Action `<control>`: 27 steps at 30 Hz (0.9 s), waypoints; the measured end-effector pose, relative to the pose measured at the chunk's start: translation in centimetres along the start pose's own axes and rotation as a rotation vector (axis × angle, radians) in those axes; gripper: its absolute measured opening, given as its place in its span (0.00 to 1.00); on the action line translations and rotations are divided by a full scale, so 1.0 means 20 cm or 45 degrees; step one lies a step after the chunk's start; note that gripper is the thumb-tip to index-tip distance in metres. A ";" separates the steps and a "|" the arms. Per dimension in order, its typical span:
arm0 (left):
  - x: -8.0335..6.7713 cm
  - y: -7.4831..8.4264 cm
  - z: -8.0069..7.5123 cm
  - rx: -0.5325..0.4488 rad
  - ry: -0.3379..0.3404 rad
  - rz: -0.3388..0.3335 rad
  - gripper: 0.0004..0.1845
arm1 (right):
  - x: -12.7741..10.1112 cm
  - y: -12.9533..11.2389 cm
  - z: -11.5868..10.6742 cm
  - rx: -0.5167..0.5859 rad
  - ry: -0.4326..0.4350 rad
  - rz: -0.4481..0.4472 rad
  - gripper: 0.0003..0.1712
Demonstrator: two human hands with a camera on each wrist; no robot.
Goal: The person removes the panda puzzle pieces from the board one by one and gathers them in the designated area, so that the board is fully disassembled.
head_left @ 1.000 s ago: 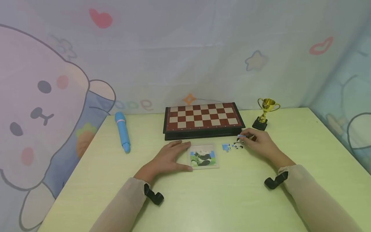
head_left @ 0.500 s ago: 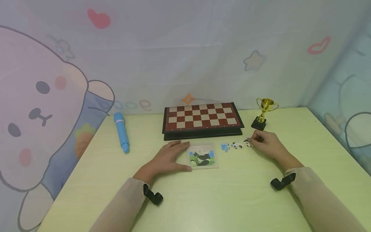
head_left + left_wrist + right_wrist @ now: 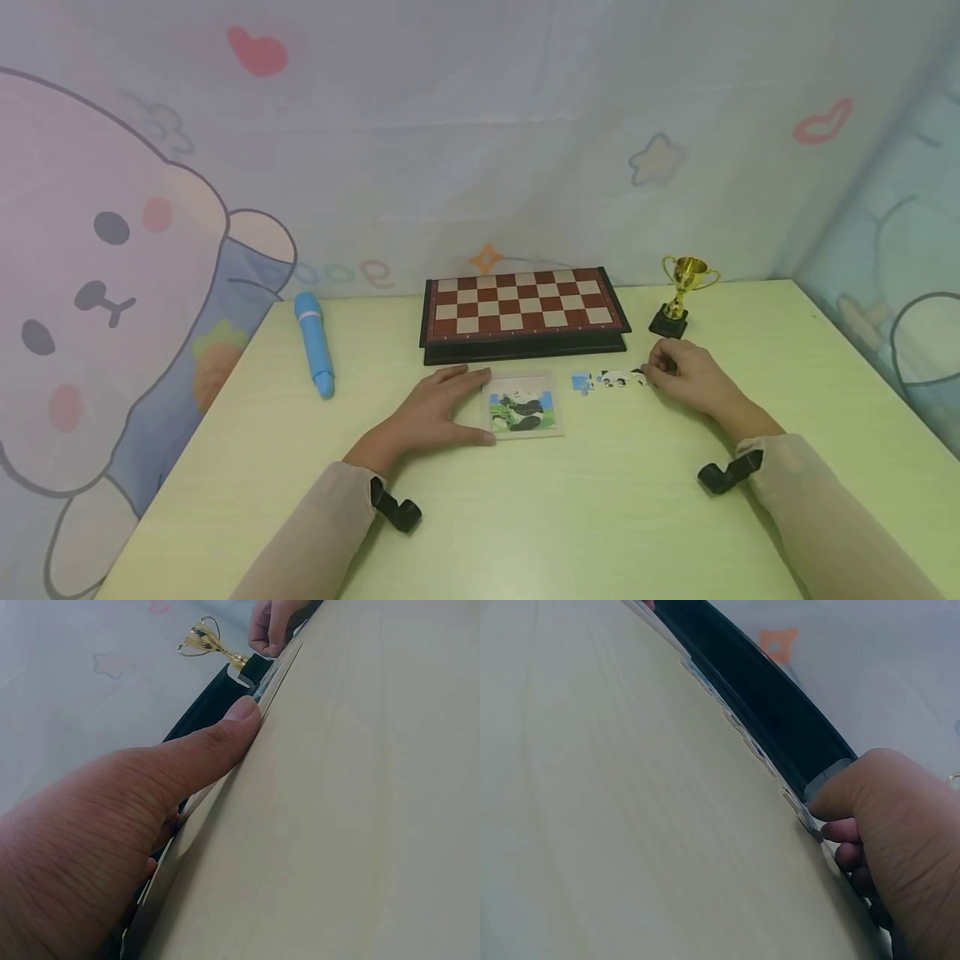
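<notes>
Sleeves are entering from the bottom of the head view, and the scene is reading left to right across a pale green table (image 3: 570, 517). At the left of centre a blue pen-like tube (image 3: 313, 342) is lying by itself, well apart from the hands. The left hand (image 3: 435, 410) is resting flat with its fingers relaxed and spread, thumb pressing along the near left edge of the panda puzzle tray (image 3: 525, 406), which is sitting just below the frame's centre. Behind it, a folded chessboard (image 3: 523, 310) is lying closed. Right of the tray, loose puzzle pieces (image 3: 609, 380) are lying in a short row on the table. The right hand (image 3: 686, 379) is touching the rightmost piece, its fingers curling down and pinching at that piece's edge, as the right wrist view is showing at its thumb (image 3: 832, 796). A small gold trophy (image 3: 684, 287) is standing upright beyond that hand, at the upper right of the table.

These pieces are looking thin, stiff and very light, likely to skid on the smooth top; pinching one by opposite edges seems best.
</notes>
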State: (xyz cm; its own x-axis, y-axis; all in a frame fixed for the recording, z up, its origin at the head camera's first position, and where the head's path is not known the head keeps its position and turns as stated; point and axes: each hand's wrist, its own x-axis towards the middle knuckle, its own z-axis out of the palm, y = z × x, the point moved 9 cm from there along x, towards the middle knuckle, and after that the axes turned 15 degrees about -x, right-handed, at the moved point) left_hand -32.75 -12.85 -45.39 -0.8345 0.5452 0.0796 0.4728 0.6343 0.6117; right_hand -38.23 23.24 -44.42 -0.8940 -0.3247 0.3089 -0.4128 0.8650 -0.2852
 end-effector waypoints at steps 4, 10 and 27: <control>0.00 -0.01 0.00 0.007 0.001 -0.009 0.55 | 0.00 -0.01 -0.01 0.010 0.021 0.010 0.06; 0.01 -0.02 0.00 0.032 -0.008 -0.024 0.55 | 0.00 -0.02 -0.03 0.024 0.034 0.005 0.05; 0.00 -0.02 0.00 -0.023 -0.009 -0.043 0.56 | 0.11 -0.56 0.11 0.276 0.086 -0.384 0.04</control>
State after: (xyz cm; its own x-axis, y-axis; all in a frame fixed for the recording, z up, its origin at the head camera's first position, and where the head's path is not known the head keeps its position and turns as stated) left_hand -32.86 -13.11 -45.72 -0.8479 0.5275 0.0528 0.4389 0.6425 0.6281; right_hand -35.90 12.13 -42.58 -0.7160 -0.5204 0.4653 -0.6895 0.6312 -0.3552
